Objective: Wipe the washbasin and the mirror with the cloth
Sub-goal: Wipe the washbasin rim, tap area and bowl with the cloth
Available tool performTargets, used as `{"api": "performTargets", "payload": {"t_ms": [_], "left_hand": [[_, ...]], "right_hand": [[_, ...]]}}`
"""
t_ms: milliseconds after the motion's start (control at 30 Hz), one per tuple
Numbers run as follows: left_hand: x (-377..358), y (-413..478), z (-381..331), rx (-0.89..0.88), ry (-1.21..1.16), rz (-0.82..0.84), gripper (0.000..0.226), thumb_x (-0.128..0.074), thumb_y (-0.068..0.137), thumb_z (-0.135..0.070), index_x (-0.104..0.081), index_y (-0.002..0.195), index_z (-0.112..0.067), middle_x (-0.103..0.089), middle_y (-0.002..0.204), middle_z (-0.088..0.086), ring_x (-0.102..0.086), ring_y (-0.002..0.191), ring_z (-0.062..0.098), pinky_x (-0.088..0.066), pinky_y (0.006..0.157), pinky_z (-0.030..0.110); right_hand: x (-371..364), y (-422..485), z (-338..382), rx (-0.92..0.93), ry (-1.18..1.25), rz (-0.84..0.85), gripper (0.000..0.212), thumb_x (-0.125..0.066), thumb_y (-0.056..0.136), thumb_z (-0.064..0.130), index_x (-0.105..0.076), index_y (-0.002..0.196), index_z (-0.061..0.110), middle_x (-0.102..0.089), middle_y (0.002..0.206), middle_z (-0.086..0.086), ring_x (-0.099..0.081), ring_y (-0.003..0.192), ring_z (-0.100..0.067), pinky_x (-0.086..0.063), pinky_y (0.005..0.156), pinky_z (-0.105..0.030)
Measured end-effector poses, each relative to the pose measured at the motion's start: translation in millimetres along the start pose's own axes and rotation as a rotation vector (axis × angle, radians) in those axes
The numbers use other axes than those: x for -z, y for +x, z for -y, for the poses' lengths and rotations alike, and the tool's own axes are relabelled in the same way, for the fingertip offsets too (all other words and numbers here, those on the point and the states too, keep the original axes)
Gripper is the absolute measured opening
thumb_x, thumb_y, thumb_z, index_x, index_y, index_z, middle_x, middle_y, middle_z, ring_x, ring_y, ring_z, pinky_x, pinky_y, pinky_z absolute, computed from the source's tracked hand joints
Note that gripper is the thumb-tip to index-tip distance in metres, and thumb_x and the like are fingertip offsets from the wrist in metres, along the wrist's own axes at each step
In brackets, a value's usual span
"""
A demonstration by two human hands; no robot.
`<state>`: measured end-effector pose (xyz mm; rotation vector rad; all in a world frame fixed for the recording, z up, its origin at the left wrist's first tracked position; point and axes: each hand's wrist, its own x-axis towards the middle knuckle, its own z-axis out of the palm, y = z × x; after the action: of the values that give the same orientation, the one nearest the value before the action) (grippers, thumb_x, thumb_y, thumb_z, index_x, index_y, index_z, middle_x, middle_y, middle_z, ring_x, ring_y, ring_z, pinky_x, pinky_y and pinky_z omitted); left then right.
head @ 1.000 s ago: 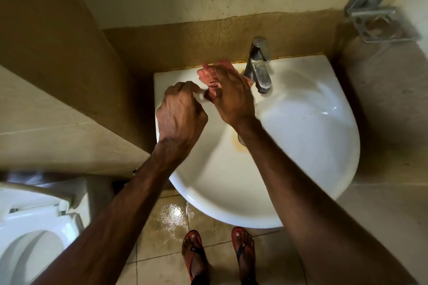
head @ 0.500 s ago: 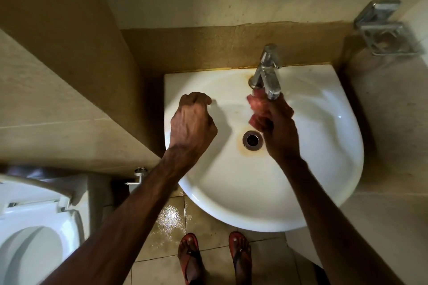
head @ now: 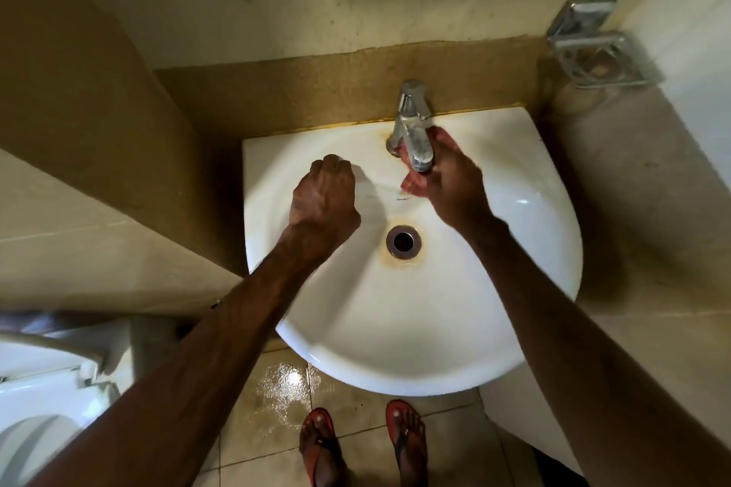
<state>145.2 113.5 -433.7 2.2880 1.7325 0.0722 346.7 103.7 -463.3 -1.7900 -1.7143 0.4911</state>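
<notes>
A white washbasin [head: 526, 249] fills the middle of the view, with a rust-stained drain [head: 403, 241] at its centre. My right hand [head: 455, 186] holds a pink-red cloth [head: 413, 184] pressed against the chrome tap [head: 413, 130] at the back rim; the cloth shows below and behind the spout. My left hand [head: 324, 202] is a closed fist over the basin's left side, and whether it holds anything is hidden. No mirror is in view.
A metal soap holder [head: 601, 51] sticks out from the right wall. A white toilet [head: 43, 407] stands at the lower left. The tiled floor [head: 277, 399] below the basin is wet, and my feet in red sandals [head: 320, 443] stand there.
My right hand has carried the cloth from the basin's back left rim across to the tap. My left hand has let go of the cloth and stays at the left.
</notes>
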Motion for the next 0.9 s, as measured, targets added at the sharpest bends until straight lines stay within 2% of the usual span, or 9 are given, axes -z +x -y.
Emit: {"api": "performTargets", "payload": {"t_ms": [100,167,300,433,533,600,700,800,900], "left_hand": [[5,3,0,0.025,0.022,0.016,0.047,-0.061,0.081,-0.004,-0.056,0.127,-0.007,-0.057,0.128,0.007,-0.055,0.118,0.026,-0.051,0.087,0.036],[7,5,2,0.019,0.033,0.029,0.046,-0.062,0.08,-0.007,-0.057,0.126,-0.009,-0.058,0.125,0.007,-0.057,0.116,0.026,-0.051,0.085,0.036],[7,5,2,0.006,0.046,0.043,0.047,-0.066,0.078,-0.009,-0.058,0.125,-0.01,-0.06,0.122,0.005,-0.058,0.114,0.025,-0.051,0.081,0.034],[6,0,2,0.0,0.063,0.041,0.047,-0.067,0.075,-0.007,-0.058,0.121,-0.009,-0.062,0.12,0.005,-0.058,0.113,0.026,-0.049,0.078,0.033],[6,-2,-3,0.003,0.08,0.051,0.043,-0.068,0.073,-0.006,-0.059,0.115,-0.008,-0.061,0.118,0.005,-0.058,0.111,0.025,-0.044,0.07,0.031],[4,-3,-7,-0.008,0.135,0.065,0.046,-0.069,0.073,-0.008,-0.059,0.117,-0.008,-0.058,0.121,0.006,-0.058,0.111,0.025,-0.044,0.069,0.031],[1,-3,-14,-0.013,0.23,0.075,0.05,-0.072,0.073,-0.013,-0.06,0.121,-0.006,-0.054,0.124,0.009,-0.056,0.112,0.025,-0.05,0.073,0.031],[2,-3,-22,-0.019,0.319,0.117,0.053,-0.075,0.075,-0.02,-0.061,0.123,-0.002,-0.054,0.126,0.015,-0.055,0.113,0.026,-0.053,0.078,0.031],[7,-1,-25,-0.021,0.353,0.147,0.051,-0.075,0.077,-0.023,-0.061,0.121,-0.002,-0.053,0.124,0.016,-0.055,0.111,0.026,-0.049,0.075,0.03]], "right_hand": [[14,-25,-9,0.121,0.09,0.12,0.035,-0.05,0.108,0.029,-0.06,0.141,0.024,-0.068,0.139,0.009,-0.075,0.106,-0.008,-0.062,0.082,-0.02],[23,-32,-18,0.12,0.157,0.136,0.031,-0.052,0.107,0.019,-0.065,0.134,0.022,-0.075,0.125,0.008,-0.075,0.109,-0.013,-0.063,0.085,-0.026],[39,-29,-16,-0.1,0.176,-0.126,0.034,-0.053,0.092,0.009,-0.071,0.121,0.011,-0.073,0.105,0.003,-0.071,0.098,-0.018,-0.054,0.079,-0.013],[65,-4,9,-0.308,0.429,-0.378,0.03,-0.061,0.093,0.021,-0.073,0.12,0.018,-0.076,0.103,0.012,-0.072,0.099,-0.009,-0.061,0.089,-0.033],[57,4,41,-0.273,0.623,-0.195,0.025,-0.064,0.1,0.014,-0.068,0.123,0.023,-0.078,0.092,0.021,-0.072,0.087,0.004,-0.06,0.08,-0.021],[37,-2,51,-0.269,0.563,0.03,0.034,-0.069,0.1,0.018,-0.064,0.132,0.025,-0.078,0.105,0.016,-0.072,0.094,0.003,-0.057,0.088,-0.014],[23,-12,44,-0.153,0.264,0.058,0.063,-0.077,0.093,0.02,-0.05,0.149,0.019,-0.067,0.136,0.004,-0.066,0.115,-0.007,-0.043,0.091,0.0],[24,-22,40,-0.068,0.017,0.013,0.078,-0.073,0.09,0.004,-0.038,0.159,0.01,-0.049,0.16,-0.006,-0.054,0.141,-0.026,-0.039,0.109,-0.016],[27,-36,44,0.053,-0.179,0.076,0.091,-0.068,0.087,-0.006,-0.027,0.165,0.018,-0.027,0.172,-0.001,-0.046,0.148,-0.031,-0.049,0.112,-0.037]]}}
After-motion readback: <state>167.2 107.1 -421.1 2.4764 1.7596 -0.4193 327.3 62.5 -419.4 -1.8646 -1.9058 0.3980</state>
